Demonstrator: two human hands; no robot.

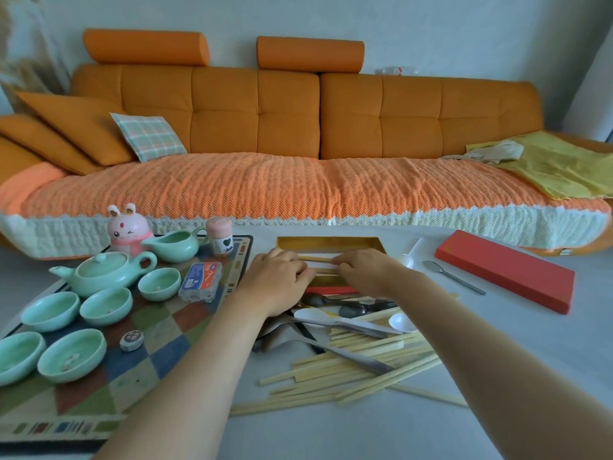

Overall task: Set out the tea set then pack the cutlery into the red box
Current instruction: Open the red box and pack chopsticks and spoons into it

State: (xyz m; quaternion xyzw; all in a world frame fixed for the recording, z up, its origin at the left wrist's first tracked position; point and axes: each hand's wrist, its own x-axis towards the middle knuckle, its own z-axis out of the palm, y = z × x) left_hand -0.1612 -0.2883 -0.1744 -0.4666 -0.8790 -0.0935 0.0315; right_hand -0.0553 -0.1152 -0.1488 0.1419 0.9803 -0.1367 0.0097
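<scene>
Head view: I see the left hand and right hand over the open red box, fingers curled, each pinching 1 end of a chopstick laid across it. Loose cutlery lies piled just in front. The teapot and 5 cups sit on the mat, left.

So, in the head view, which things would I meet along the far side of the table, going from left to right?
From the left: pink rabbit figure → green pitcher → pink jar → open gold-lined box → white spoon → red lid.
</scene>
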